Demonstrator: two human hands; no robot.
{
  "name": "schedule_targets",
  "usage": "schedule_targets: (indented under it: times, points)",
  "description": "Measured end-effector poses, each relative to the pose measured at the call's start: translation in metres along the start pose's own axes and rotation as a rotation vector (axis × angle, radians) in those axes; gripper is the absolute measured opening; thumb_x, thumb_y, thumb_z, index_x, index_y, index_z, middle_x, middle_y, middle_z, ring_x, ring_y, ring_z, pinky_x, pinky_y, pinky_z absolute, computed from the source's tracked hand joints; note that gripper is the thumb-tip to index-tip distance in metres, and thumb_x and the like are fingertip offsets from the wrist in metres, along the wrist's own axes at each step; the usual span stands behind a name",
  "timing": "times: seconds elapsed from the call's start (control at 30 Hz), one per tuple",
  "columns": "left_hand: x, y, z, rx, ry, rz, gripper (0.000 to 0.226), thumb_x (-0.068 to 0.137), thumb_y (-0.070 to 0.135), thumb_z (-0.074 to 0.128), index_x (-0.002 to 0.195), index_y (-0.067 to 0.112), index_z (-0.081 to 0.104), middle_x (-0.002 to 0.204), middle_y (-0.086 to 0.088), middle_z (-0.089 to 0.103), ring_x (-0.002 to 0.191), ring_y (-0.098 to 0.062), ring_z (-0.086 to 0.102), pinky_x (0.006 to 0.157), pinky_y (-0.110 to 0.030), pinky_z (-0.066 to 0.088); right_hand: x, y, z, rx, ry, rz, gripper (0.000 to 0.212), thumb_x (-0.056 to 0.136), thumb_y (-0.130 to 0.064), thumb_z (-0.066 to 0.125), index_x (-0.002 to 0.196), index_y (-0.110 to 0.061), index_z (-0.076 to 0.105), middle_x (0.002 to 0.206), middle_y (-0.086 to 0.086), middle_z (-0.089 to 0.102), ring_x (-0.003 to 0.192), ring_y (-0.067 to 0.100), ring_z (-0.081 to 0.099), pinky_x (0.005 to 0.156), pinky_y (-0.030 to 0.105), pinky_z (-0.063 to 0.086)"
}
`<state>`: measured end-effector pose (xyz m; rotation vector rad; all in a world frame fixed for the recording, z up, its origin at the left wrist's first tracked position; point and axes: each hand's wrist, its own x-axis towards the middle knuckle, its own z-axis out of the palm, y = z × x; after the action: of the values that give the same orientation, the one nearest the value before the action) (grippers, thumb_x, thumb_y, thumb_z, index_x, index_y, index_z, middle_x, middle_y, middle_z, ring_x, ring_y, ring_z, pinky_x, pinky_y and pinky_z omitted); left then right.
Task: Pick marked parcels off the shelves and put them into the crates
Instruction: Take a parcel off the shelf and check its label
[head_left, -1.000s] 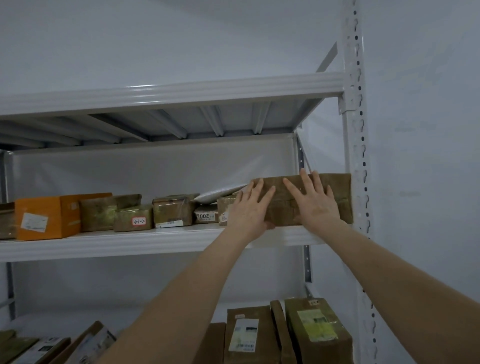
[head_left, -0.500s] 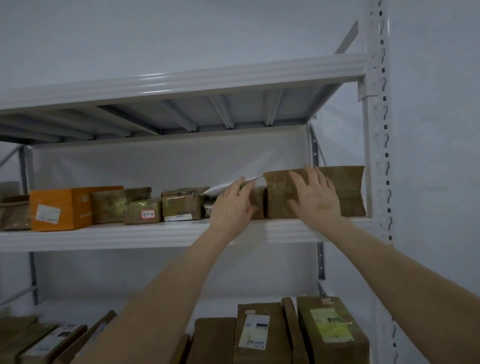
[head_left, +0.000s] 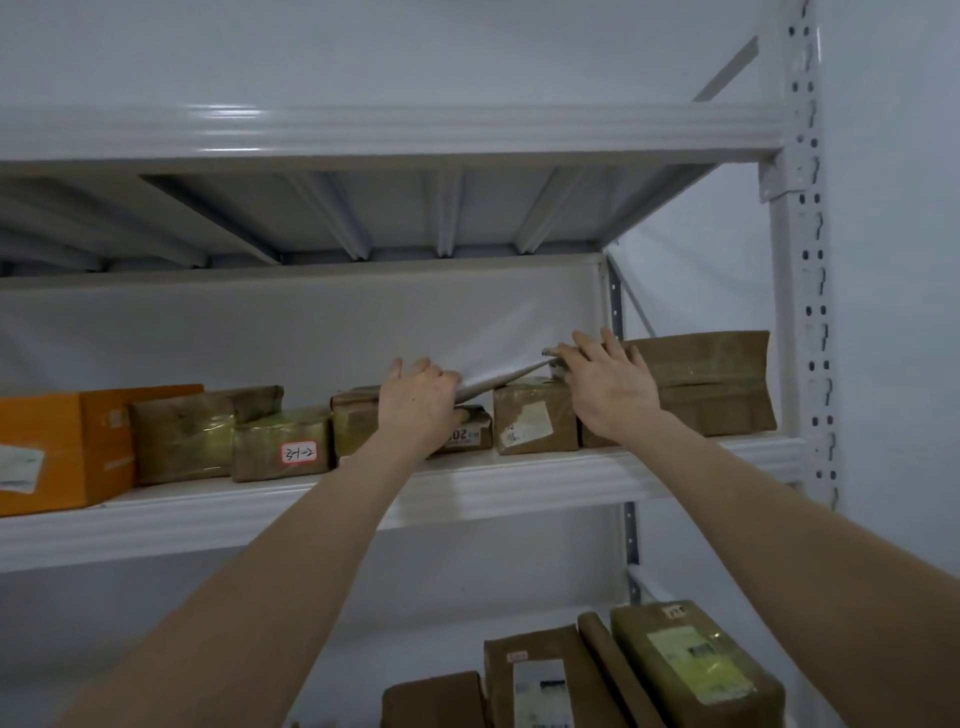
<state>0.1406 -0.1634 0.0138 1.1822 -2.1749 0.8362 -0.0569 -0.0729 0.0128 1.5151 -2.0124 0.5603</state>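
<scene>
Marked parcel (head_left: 283, 452): red-rimmed label, "3-1-2".
Left hand (head_left: 418, 402): my fingers pinch the grey mailer (head_left: 498, 371).
Right hand (head_left: 608, 384): fingers straight on the big brown parcel (head_left: 711, 384).
Shelf lip (head_left: 519, 483): just below my wrists.

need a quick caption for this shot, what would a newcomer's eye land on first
A person reaches up to the shelf, where the left hand grips the low end of a flat grey mailer lying tilted over small brown parcels, and the right hand lies flat at its high end beside a large brown parcel. At far left, an orange box stands out.
</scene>
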Motion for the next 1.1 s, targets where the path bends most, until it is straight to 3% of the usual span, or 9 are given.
schedule_targets:
  times: [0.17,0.33,0.47,0.53,0.63,0.73,0.87,0.97,1.1]
  points:
    - [0.0,-0.002,0.003,-0.103,0.136,-0.116,0.028,0.093,0.013,0.044,0.1,0.022,0.069,0.093,-0.003,0.067,0.095,-0.024,0.058,0.099,-0.038,0.039,-0.009,-0.01,-0.011,-0.108,0.021,-0.089,0.062,0.093,-0.06,0.041,0.146,-0.03,0.034,0.159,-0.001,0.016,0.148,0.029,0.002,0.118,0.053,0.006]
    - [-0.012,-0.011,-0.014,-0.286,0.391,-0.221,0.028,0.096,0.015,0.045,0.097,0.022,0.072,0.085,-0.005,0.068,0.087,-0.025,0.059,0.073,-0.034,0.043,-0.018,-0.013,-0.001,-0.186,0.055,-0.069,0.043,0.093,-0.05,0.05,0.133,-0.034,0.053,0.16,0.001,0.011,0.148,0.03,-0.003,0.119,0.049,0.003]
    - [-0.027,-0.013,-0.023,-0.414,0.555,-0.24,0.022,0.095,0.022,0.053,0.105,0.027,0.073,0.09,-0.004,0.072,0.083,-0.028,0.062,0.058,-0.032,0.045,-0.037,-0.02,-0.016,0.295,0.341,0.11,0.043,0.1,-0.048,0.033,0.118,-0.022,0.062,0.132,0.004,0.05,0.118,0.023,0.046,0.095,0.038,0.041]
    - [-0.041,-0.013,-0.024,-0.46,0.595,-0.208,0.021,0.093,0.021,0.058,0.106,0.026,0.074,0.094,-0.002,0.074,0.084,-0.028,0.063,0.059,-0.033,0.047,-0.047,-0.025,-0.027,0.682,0.303,0.326,0.053,0.097,-0.059,0.028,0.109,-0.021,0.062,0.11,0.005,0.063,0.095,0.021,0.057,0.082,0.036,0.048]
    - [-0.065,-0.015,-0.019,-0.533,0.523,-0.07,0.027,0.087,0.01,0.064,0.107,0.025,0.074,0.105,0.002,0.073,0.094,-0.026,0.064,0.072,-0.033,0.05,-0.055,-0.025,-0.04,1.289,-0.003,0.549,0.055,0.086,-0.063,0.054,0.107,-0.012,0.062,0.098,0.008,0.067,0.085,0.021,0.063,0.078,0.035,0.052]
    - [-0.085,-0.017,-0.009,-0.709,0.333,0.002,0.032,0.084,0.007,0.067,0.112,0.023,0.072,0.127,0.002,0.063,0.114,-0.017,0.059,0.092,-0.026,0.045,-0.068,-0.022,-0.039,1.403,-0.253,0.514,0.037,0.079,-0.029,0.078,0.103,-0.005,0.063,0.081,0.004,0.065,0.068,0.013,0.058,0.051,0.021,0.04]
    - [-0.106,-0.01,-0.019,-1.174,-0.009,-0.135,0.052,0.081,0.035,0.073,0.13,0.03,0.055,0.143,0.008,0.043,0.116,0.005,0.05,0.091,-0.011,0.043,-0.083,-0.028,-0.032,1.42,-0.201,0.521,0.011,0.08,-0.002,0.071,0.083,-0.009,0.064,0.082,0.01,0.059,0.062,0.013,0.046,0.054,0.024,0.036]
    - [-0.109,-0.009,-0.028,-1.444,-0.025,-0.378,0.07,0.085,0.039,0.069,0.144,0.021,0.036,0.136,0.002,0.053,0.101,-0.009,0.065,0.084,-0.023,0.052,-0.093,-0.031,-0.029,1.475,-0.164,0.46,0.014,0.081,0.001,0.068,0.084,-0.011,0.063,0.084,0.011,0.06,0.064,0.013,0.047,0.056,0.025,0.036]
    - [-0.109,-0.011,-0.034,-1.466,-0.072,-0.559,0.061,0.083,0.039,0.072,0.135,0.017,0.049,0.125,-0.001,0.062,0.1,-0.013,0.064,0.081,-0.03,0.054,-0.106,-0.028,-0.027,1.489,-0.17,0.351,0.012,0.083,-0.002,0.068,0.088,-0.013,0.063,0.084,0.005,0.061,0.071,0.012,0.051,0.063,0.023,0.039]
